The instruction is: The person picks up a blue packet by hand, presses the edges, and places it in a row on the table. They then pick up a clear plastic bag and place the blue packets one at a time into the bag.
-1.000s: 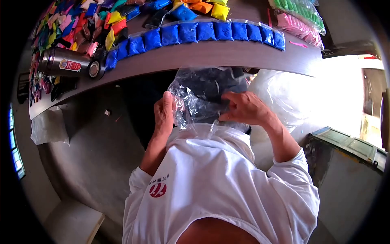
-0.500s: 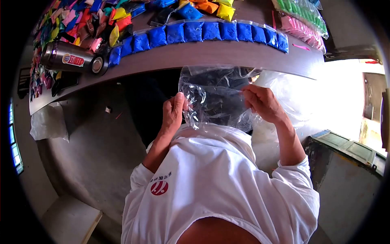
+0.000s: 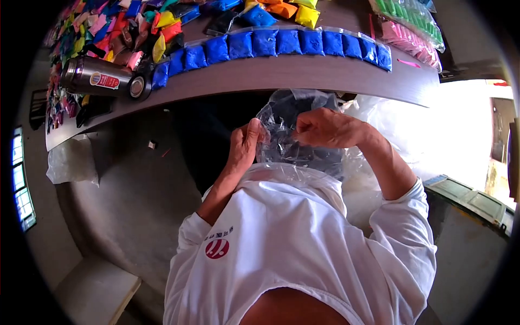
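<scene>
A clear plastic bag (image 3: 303, 157) hangs crumpled in front of my white shirt, just below the table edge. Its left side is pinched between the thumb and fingers of my left hand (image 3: 245, 145). Over the upper part of the bag, my right hand (image 3: 327, 128) is closed with curled fingers on the film; its fingertips are partly hidden. Beyond both hands, a row of blue packets (image 3: 265, 43) in clear wrapping lies along the table.
The table (image 3: 227, 73) curves across the top. A steel thermos (image 3: 92, 76) lies at the left beside piled colourful packets (image 3: 114, 27). Green packs (image 3: 406, 19) and pink packs (image 3: 409, 40) sit at the right. More clear plastic (image 3: 374, 114) hangs at right; a plastic bag (image 3: 73, 160) hangs at left.
My right hand has moved left, toward my left hand, and turned across the bag. The bag, stretched wide before, is now narrower and more bunched.
</scene>
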